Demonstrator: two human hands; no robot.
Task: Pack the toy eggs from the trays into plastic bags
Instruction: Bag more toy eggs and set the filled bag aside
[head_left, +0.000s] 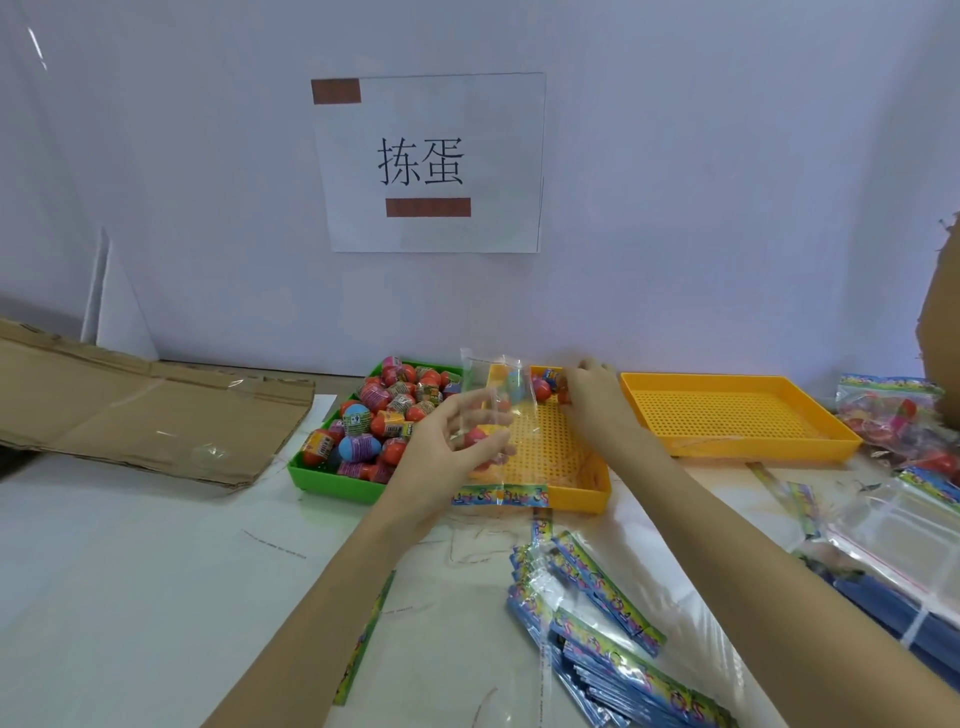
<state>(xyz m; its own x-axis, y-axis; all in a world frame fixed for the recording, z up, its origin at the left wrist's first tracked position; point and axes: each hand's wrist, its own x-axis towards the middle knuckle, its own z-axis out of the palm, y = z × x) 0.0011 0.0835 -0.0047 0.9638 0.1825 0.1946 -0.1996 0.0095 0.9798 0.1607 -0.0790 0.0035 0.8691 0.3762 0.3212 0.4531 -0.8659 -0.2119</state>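
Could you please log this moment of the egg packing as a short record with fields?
left hand: left hand holds a clear plastic bag over the middle tray
right hand: right hand reaches among toy eggs at the far end of the middle yellow tray
green tray: full of eggs
right yellow tray: no eggs visible
spare bags: stacked on the table, near side
filled bags: far right

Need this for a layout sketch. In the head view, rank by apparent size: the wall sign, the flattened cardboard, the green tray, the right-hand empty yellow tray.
1. flattened cardboard
2. wall sign
3. empty yellow tray
4. green tray, though a hand partly hides it, so 3 and 4 are unsure.
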